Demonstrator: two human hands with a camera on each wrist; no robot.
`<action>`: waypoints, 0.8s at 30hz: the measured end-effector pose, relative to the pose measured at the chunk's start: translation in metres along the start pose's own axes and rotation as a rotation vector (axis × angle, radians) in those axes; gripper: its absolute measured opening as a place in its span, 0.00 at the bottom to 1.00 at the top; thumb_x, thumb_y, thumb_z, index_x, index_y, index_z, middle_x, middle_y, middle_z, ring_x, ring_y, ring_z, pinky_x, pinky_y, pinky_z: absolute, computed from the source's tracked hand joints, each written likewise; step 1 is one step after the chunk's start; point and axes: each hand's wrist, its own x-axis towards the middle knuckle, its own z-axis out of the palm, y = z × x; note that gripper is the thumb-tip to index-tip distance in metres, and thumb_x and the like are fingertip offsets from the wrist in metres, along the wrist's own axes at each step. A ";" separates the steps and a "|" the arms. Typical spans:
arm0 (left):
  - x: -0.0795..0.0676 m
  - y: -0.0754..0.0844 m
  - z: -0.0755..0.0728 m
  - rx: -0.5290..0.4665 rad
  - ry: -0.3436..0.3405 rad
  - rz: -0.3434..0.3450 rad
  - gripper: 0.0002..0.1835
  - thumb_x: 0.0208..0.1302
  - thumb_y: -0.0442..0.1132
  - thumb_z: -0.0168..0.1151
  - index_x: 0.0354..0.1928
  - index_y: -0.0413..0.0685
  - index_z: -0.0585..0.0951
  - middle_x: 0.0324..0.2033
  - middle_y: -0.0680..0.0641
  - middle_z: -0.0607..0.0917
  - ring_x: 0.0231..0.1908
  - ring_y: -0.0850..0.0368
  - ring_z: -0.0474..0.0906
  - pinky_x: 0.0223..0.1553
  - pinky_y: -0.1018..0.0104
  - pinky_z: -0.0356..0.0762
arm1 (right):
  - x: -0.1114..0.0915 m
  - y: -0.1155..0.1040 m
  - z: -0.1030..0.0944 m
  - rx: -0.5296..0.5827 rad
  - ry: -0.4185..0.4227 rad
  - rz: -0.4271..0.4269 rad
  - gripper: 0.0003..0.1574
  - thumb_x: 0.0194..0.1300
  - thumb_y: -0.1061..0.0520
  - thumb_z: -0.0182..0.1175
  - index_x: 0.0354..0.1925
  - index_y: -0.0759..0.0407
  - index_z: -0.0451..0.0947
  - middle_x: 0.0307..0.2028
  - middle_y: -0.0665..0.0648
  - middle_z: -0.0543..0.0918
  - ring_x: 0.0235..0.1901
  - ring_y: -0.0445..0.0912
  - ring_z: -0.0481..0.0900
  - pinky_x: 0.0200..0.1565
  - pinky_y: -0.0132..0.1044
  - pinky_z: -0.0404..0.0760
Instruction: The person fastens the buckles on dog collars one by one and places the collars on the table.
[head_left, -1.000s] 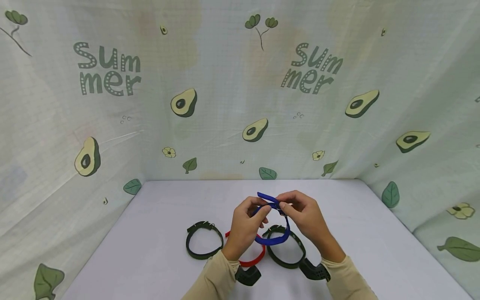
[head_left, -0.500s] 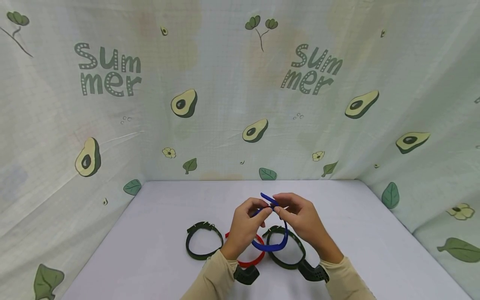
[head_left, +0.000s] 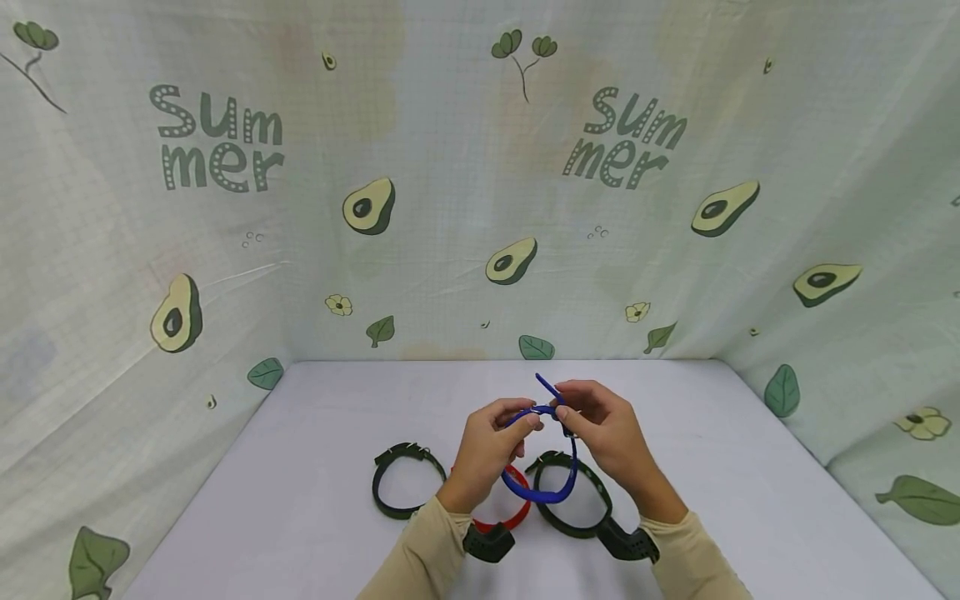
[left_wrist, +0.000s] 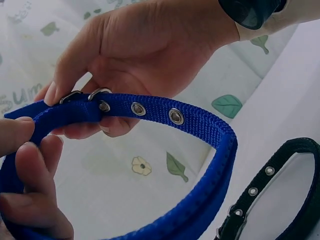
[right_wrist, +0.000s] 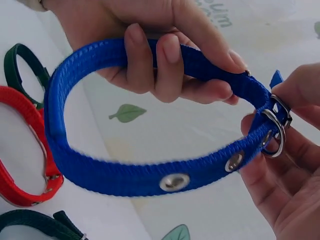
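Note:
A blue dog collar [head_left: 551, 497] hangs in a loop between both hands above the table. My left hand [head_left: 483, 450] grips its strap, with fingers passing inside the loop in the right wrist view. At the metal buckle [right_wrist: 285, 111], my right hand [head_left: 613, 433] pinches the collar between thumb and fingers. A D-ring [right_wrist: 276, 137] sits beside the buckle, and metal eyelets [left_wrist: 176, 116] line the strap. The collar's free end [head_left: 547, 387] sticks up beyond the right fingertips.
A red collar [head_left: 517, 518] lies under the hands, partly hidden. One dark green collar [head_left: 380, 490] rests left of it, another dark green collar [head_left: 558, 521] to its right. A patterned cloth [head_left: 450, 275] rises behind the white table [head_left: 337, 400].
The free end of the blue collar has shifted right and stands steeper. My hands have come slightly apart compared with half a second ago, both still holding the collar.

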 end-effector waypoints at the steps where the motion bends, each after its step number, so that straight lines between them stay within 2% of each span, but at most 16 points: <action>1: 0.000 0.000 0.000 0.002 0.000 -0.001 0.18 0.67 0.47 0.67 0.53 0.45 0.83 0.37 0.45 0.87 0.26 0.57 0.73 0.26 0.73 0.71 | 0.000 0.000 0.000 -0.007 -0.011 -0.001 0.19 0.69 0.64 0.63 0.57 0.62 0.77 0.45 0.58 0.85 0.45 0.48 0.84 0.46 0.34 0.83; 6: -0.001 -0.002 0.000 0.019 0.008 0.010 0.18 0.68 0.49 0.67 0.53 0.46 0.84 0.38 0.45 0.86 0.27 0.56 0.71 0.28 0.71 0.73 | -0.001 -0.001 0.000 -0.039 -0.048 -0.035 0.23 0.70 0.64 0.62 0.62 0.60 0.77 0.47 0.55 0.85 0.48 0.48 0.84 0.49 0.33 0.81; 14: -0.001 -0.004 0.002 0.019 0.005 -0.001 0.18 0.67 0.51 0.67 0.53 0.49 0.85 0.32 0.46 0.80 0.26 0.56 0.70 0.26 0.71 0.70 | -0.001 -0.002 -0.001 -0.029 -0.056 -0.115 0.24 0.69 0.69 0.60 0.61 0.59 0.79 0.46 0.56 0.84 0.46 0.48 0.84 0.48 0.33 0.82; 24: -0.003 -0.001 0.006 -0.017 0.032 -0.017 0.16 0.67 0.47 0.67 0.50 0.45 0.85 0.28 0.49 0.75 0.25 0.58 0.68 0.25 0.72 0.68 | -0.001 -0.005 0.000 -0.016 -0.008 -0.101 0.19 0.68 0.70 0.60 0.54 0.59 0.83 0.45 0.54 0.84 0.46 0.50 0.84 0.45 0.35 0.83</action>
